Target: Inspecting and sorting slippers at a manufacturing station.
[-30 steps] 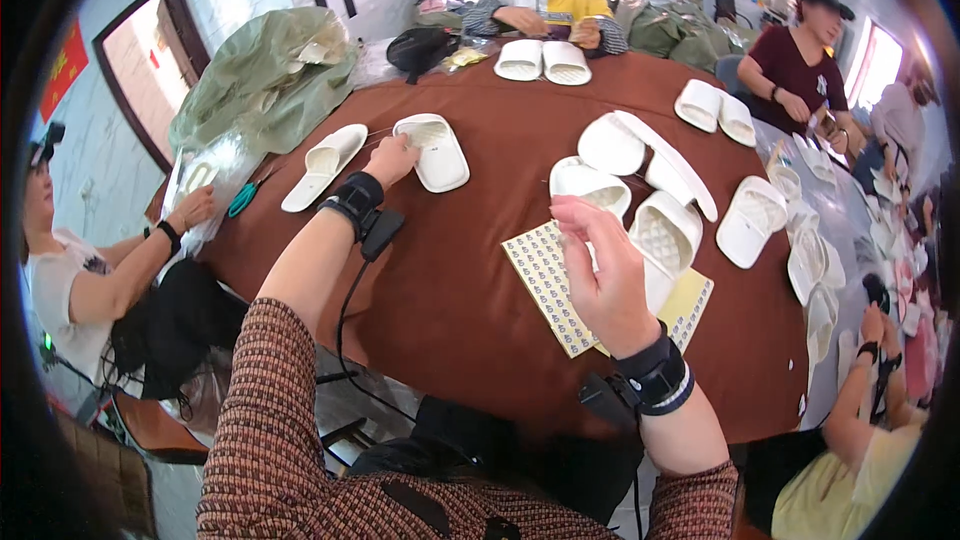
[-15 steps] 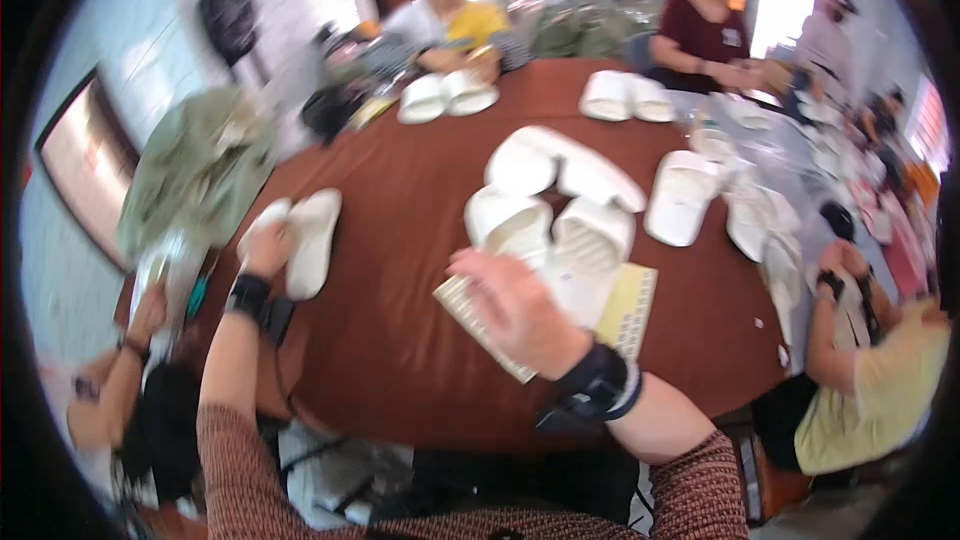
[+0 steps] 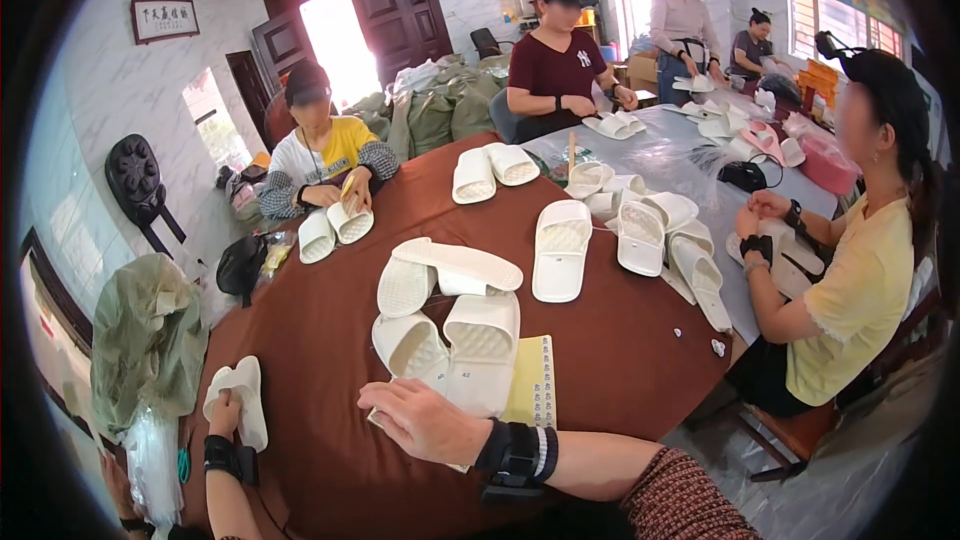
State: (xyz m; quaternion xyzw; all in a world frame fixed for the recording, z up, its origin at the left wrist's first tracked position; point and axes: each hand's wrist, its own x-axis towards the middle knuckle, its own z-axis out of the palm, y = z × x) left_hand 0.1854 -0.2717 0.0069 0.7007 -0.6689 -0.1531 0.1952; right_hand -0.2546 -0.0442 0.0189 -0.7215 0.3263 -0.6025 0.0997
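My right hand [image 3: 425, 422] lies flat on a pale sheet of small stickers [image 3: 528, 385] at the near edge of a brown round table [image 3: 330, 330], fingers spread, touching the white slippers [image 3: 455, 340] stacked beside it. My left hand [image 3: 225, 412] is far to the left, fingers on a pair of white slippers [image 3: 240, 400] near the table's left edge. Both wrists wear black bands. Whether the left hand grips the pair is unclear.
More white slippers [image 3: 560, 245] lie across the table. A person in yellow and grey [image 3: 320, 155] sits opposite, another in dark red [image 3: 560, 60] further back, one in yellow [image 3: 850, 270] at the right. A green bag [image 3: 145, 330] stands at the left.
The view has swung to the right and upward. My left hand with its slipper pair now sits at the far lower left. My right hand stays on the sticker sheet.
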